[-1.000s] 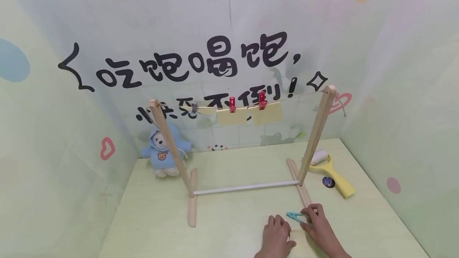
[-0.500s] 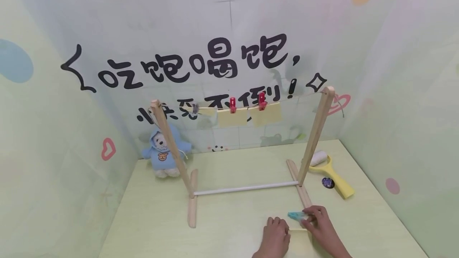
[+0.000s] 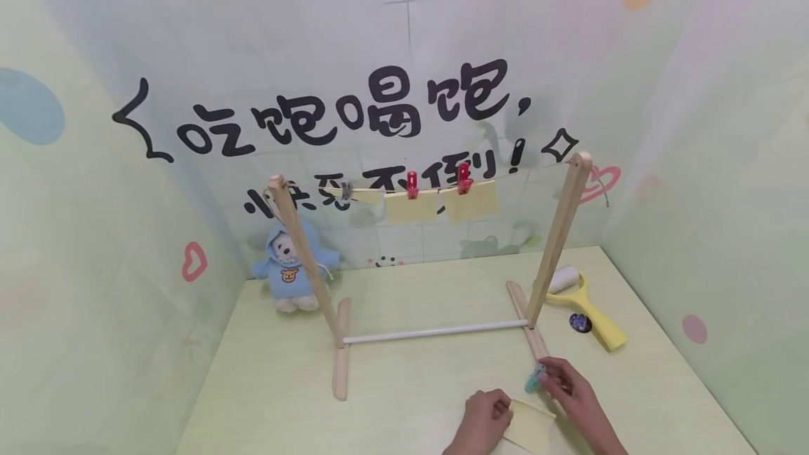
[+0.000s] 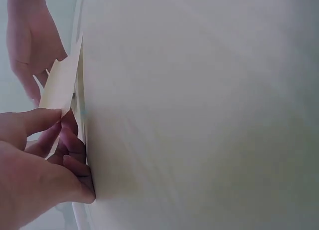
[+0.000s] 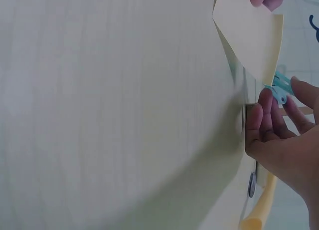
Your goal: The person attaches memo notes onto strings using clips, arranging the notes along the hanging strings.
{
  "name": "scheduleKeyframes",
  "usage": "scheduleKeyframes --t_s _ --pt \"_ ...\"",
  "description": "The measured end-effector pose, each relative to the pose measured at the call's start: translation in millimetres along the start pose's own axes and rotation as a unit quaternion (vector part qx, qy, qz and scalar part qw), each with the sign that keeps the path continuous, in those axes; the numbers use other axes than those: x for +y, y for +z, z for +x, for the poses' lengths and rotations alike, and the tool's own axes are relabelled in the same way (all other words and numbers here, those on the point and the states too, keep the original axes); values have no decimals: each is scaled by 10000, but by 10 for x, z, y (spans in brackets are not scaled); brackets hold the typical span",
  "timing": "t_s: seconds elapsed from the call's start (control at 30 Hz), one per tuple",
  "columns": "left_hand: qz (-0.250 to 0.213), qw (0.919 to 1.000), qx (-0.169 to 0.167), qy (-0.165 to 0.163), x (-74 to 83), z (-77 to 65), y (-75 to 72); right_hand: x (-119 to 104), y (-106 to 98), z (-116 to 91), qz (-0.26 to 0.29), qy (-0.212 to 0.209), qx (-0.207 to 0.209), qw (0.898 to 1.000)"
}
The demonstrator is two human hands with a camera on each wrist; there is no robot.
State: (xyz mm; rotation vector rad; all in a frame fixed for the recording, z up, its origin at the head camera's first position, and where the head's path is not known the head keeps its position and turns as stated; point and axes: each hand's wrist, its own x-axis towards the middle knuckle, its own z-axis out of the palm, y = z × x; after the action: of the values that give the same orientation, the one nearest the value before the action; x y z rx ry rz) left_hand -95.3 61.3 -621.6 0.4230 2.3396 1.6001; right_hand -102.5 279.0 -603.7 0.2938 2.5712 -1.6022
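My left hand (image 3: 480, 421) pinches a pale yellow paper note (image 3: 529, 425) between thumb and fingers near the table's front. In the left wrist view the paper (image 4: 62, 85) is raised at a slant, its far edge pointing toward the other hand. My right hand (image 3: 578, 399) holds a turquoise clothespin (image 3: 534, 378) between thumb and fingertips, just right of and beyond the note. The right wrist view shows the clothespin (image 5: 282, 88) overlapping the note's corner, the fingers curled about its handle end.
A wooden rack (image 3: 559, 244) stands ahead, its string carrying several yellow notes (image 3: 411, 206) under red clips (image 3: 412, 185) and a grey clip (image 3: 345, 192). A plush bear (image 3: 289, 276) sits back left. At right lie a yellow-handled lint roller (image 3: 597, 314) and a dark round disc (image 3: 580, 323).
The left hand has lifted the note off the table, so more of it shows. The clothespin has turned in the right hand, from pointing left to pointing down toward the note.
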Motion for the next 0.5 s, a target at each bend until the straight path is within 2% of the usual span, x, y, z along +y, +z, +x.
scheduleKeyframes --t_s 0.13,0.3,0.4,0.47,0.5 --pt "-222 9997 -19 -75 -4 -18 25 -66 -68 20 -346 -347 88 9988" --pt "-326 9994 42 -112 29 -34 24 -180 -191 51 -518 -1300 315 9897" --pt "-473 9987 54 -180 42 -15 -5 -271 -257 85 -543 -2229 516 9720" --pt "-503 9986 38 -130 41 33 -41 -379 -319 126 -649 -2903 663 9524" --pt "-496 9987 55 -46 23 73 -56 -449 -357 155 -730 -3271 738 9393"
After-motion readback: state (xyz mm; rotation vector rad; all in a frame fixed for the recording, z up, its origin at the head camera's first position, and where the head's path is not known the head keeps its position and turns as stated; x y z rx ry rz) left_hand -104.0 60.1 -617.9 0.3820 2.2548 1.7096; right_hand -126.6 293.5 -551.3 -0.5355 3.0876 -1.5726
